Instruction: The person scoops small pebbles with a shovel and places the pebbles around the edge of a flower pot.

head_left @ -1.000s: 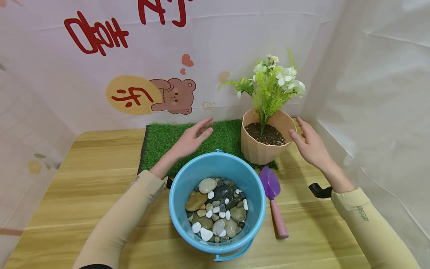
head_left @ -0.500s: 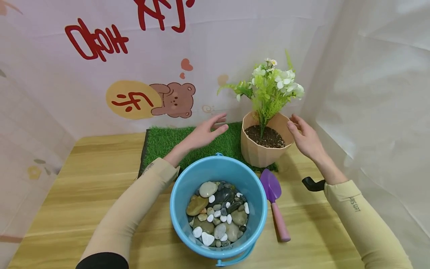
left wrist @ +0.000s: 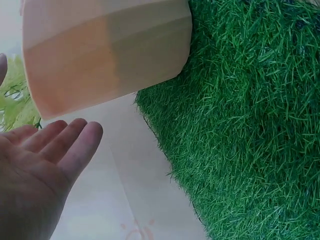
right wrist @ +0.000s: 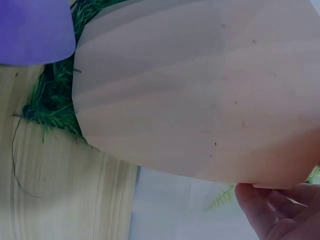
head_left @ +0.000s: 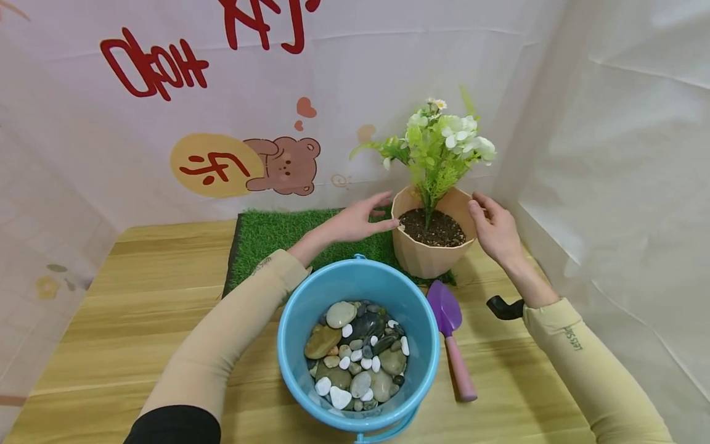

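A peach faceted flower pot holds dark soil and a leafy plant with white flowers. It stands on the right end of a green artificial turf mat. My left hand is at the pot's left side, its thumb at the rim; in the left wrist view the fingers are extended beside the pot wall, apart from it. My right hand is at the opposite side, thumb by the rim. Its fingers touch the pot near its rim in the right wrist view.
A blue bucket of several pebbles stands in front of the mat. Between bucket and right arm lies a purple trowel with a pink handle. The wooden table meets printed fabric behind and a white sheet at right.
My left hand has moved right across the mat to the pot's rim. The right hand has shifted left to the pot. The pot, bucket and trowel stay in place.
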Demonstrator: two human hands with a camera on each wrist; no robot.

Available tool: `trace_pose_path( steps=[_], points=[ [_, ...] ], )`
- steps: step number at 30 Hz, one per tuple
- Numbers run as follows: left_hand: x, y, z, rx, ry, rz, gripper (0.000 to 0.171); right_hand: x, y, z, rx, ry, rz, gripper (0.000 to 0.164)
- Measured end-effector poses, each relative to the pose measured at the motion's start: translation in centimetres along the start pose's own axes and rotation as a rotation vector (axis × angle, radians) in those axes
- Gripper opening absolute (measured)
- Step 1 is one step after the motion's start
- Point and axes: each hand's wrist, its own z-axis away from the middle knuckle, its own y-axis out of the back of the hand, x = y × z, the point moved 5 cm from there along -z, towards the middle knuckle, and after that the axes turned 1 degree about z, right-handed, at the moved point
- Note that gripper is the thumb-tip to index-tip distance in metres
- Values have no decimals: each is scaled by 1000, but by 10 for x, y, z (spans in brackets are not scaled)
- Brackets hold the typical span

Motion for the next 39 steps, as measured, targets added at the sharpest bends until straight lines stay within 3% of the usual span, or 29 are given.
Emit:
trace_pose_path(
  steps=[6,12,19,31,39],
  points=[
    [-2,-2,-3,-13,-19,10,82,-1,4,1,51,-8,22,48],
    [-4,-8,-1,-23,-32,44,90,-2,-2,6,38,-41,5,48],
    [-6,-9,7,12,12,49,92,-14,-4,9,64,-12,10,45],
    [-11,11,27,115,21,129,90,-47,-12,2,58,44,-24,45],
    [-23,29,56,190,84,156,91,-73,-34,-4,14,65,-87,42]
  ],
)
